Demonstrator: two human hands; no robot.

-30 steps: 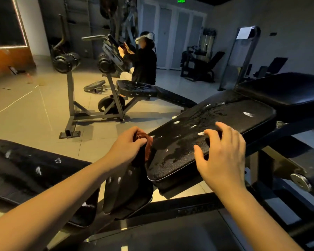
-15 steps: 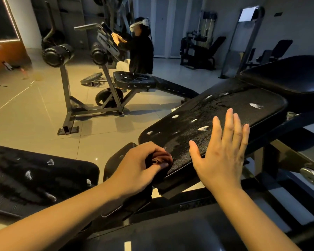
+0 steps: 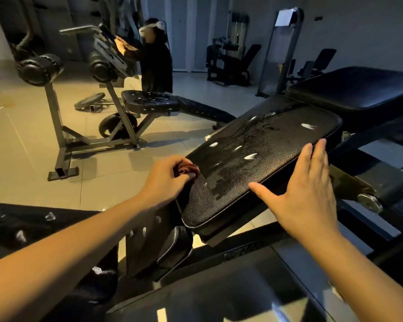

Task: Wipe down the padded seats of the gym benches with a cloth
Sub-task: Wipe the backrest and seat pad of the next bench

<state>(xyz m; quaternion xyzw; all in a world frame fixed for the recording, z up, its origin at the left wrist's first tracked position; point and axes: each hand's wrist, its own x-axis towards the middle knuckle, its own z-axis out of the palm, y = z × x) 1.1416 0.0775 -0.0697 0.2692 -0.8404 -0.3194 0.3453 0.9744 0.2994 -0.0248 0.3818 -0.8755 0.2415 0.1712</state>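
Seat (image 3: pixel 265 145) edge, cloth (image 3: pixel 188 169) inside left fingers (image 3: pixel 172 161)

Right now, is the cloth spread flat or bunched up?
Bunched: the left hand grips the reddish cloth wadded against the seat pad edge.

Dim gym hall, tiled floor and idle machines around the work.
A person (image 3: pixel 156 59) in dark clothes, wearing a white headset (image 3: pixel 152 27), stands far centre-left on the pale tiled floor (image 3: pixel 28 140). Left of them a grey steel stand (image 3: pixel 54 108) carries two black roller pads (image 3: pixel 39 69). A weight plate (image 3: pixel 90 103) lies flat on the floor beyond the stand. Far right of centre sits a black machine (image 3: pixel 230 61), and near it on the right rises a tall upright frame (image 3: pixel 265 73) topped by a white panel (image 3: pixel 285 17). Pale doors (image 3: pixel 186 31) line the far wall.
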